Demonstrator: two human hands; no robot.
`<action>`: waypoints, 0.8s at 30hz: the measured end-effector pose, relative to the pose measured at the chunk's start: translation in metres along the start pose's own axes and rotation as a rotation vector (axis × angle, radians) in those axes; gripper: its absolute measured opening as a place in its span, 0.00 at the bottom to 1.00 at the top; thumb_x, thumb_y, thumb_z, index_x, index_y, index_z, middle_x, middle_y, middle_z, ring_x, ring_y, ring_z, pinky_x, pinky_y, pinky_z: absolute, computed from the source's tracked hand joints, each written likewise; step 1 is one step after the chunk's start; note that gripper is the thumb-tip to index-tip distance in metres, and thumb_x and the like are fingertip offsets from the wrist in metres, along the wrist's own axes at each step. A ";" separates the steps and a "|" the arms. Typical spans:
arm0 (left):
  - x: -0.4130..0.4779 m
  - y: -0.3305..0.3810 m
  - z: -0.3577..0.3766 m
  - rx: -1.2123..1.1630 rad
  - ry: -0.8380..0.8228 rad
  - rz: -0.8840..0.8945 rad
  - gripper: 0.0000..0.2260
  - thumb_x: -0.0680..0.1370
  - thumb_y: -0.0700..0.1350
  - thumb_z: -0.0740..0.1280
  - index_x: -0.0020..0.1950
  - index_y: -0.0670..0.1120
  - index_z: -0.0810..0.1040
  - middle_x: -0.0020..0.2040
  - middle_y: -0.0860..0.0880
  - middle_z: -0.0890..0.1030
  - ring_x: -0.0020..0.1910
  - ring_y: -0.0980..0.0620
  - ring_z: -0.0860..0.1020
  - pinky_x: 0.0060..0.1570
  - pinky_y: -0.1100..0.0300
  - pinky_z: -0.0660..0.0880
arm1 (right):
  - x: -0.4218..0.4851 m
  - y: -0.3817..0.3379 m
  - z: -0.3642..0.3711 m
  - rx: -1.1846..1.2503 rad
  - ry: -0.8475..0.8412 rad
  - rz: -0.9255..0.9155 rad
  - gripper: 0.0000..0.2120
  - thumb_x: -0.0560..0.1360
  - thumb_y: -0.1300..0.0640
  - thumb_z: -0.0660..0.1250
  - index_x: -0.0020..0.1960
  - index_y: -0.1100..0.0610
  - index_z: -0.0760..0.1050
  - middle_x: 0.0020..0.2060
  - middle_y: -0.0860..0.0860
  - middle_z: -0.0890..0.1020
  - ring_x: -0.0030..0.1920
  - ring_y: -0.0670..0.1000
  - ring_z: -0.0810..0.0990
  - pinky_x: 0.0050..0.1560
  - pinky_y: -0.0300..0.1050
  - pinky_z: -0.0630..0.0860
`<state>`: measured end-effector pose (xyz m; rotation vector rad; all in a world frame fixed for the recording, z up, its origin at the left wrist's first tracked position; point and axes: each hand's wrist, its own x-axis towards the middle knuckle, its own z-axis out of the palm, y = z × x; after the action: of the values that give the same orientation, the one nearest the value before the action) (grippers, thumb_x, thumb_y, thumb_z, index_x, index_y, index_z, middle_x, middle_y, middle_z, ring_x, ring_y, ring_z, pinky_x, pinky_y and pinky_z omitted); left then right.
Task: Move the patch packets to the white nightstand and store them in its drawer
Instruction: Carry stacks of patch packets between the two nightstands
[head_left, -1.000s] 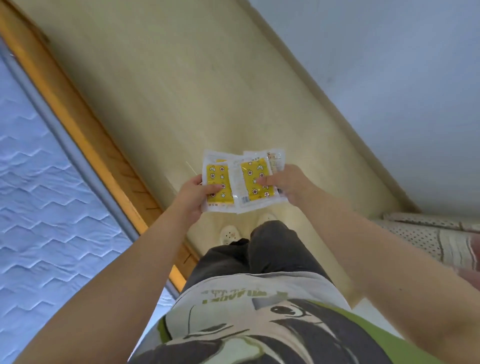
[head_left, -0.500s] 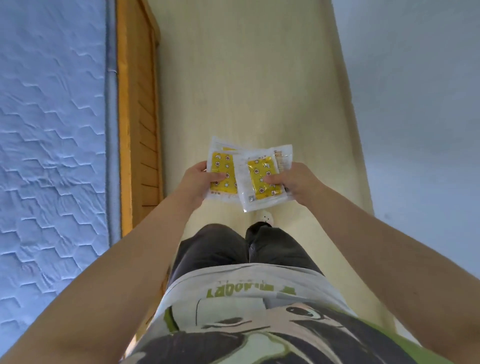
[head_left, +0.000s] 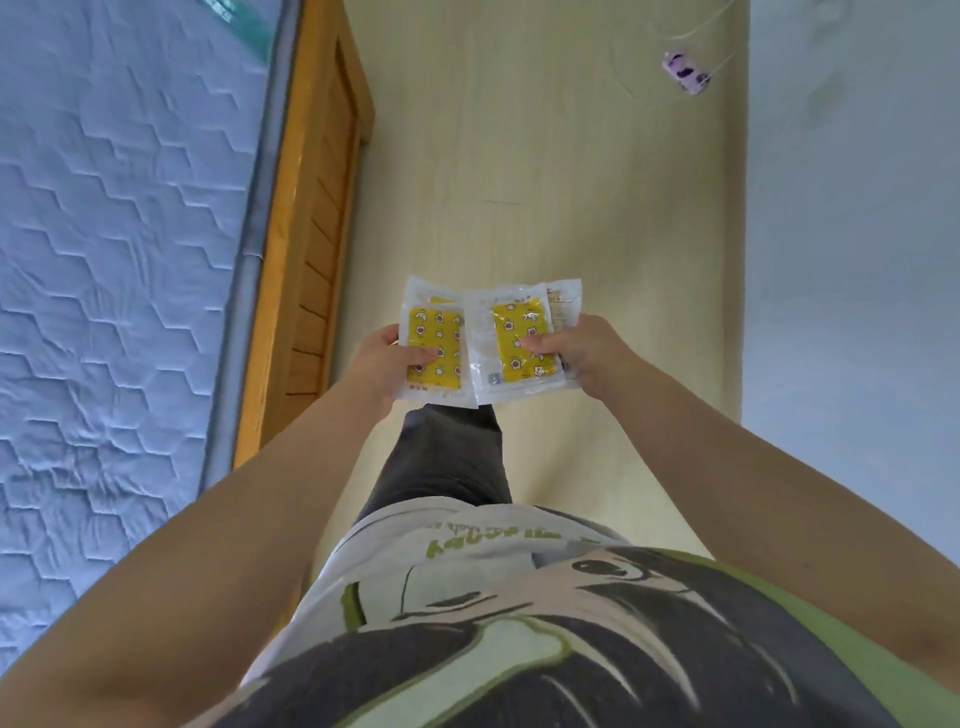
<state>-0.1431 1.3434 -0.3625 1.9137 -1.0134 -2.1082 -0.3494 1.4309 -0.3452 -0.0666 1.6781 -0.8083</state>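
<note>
Pale flooring (head_left: 519, 156) runs beside a wooden bed frame (head_left: 306, 260) as a person carries the patch packets (head_left: 488, 343), fanned and overlapping, just right of that frame. The left hand (head_left: 387, 364) pinches one yellow, star-printed packet and the right hand (head_left: 587, 353) grips the others, thumbs on top. Squaring the slippery sleeves into one stack would likely steady the carry. No nightstand is in view. Packet print and the shirt's green lettering (head_left: 498, 540) cannot be read.
</note>
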 end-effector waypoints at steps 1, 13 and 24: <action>0.011 0.026 0.000 0.014 0.000 0.001 0.16 0.72 0.32 0.71 0.58 0.42 0.78 0.54 0.43 0.83 0.50 0.42 0.82 0.52 0.45 0.79 | 0.013 -0.024 0.003 -0.001 0.003 0.005 0.13 0.66 0.69 0.76 0.48 0.59 0.79 0.46 0.57 0.84 0.44 0.56 0.84 0.50 0.54 0.80; 0.167 0.287 0.036 -0.067 -0.009 0.014 0.17 0.71 0.31 0.71 0.58 0.43 0.78 0.54 0.42 0.83 0.51 0.41 0.82 0.52 0.43 0.79 | 0.179 -0.294 0.002 -0.136 -0.055 -0.016 0.22 0.62 0.64 0.79 0.55 0.62 0.79 0.49 0.57 0.84 0.49 0.58 0.83 0.56 0.58 0.78; 0.299 0.475 0.039 -0.492 0.234 0.033 0.15 0.72 0.32 0.71 0.56 0.43 0.78 0.49 0.45 0.83 0.45 0.45 0.83 0.39 0.52 0.81 | 0.338 -0.568 0.061 -0.551 -0.208 -0.094 0.20 0.64 0.68 0.77 0.54 0.64 0.79 0.50 0.58 0.84 0.51 0.57 0.83 0.56 0.57 0.78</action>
<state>-0.3988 0.8417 -0.3574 1.8119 -0.4232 -1.8352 -0.6044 0.8188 -0.3274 -0.5941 1.6624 -0.3713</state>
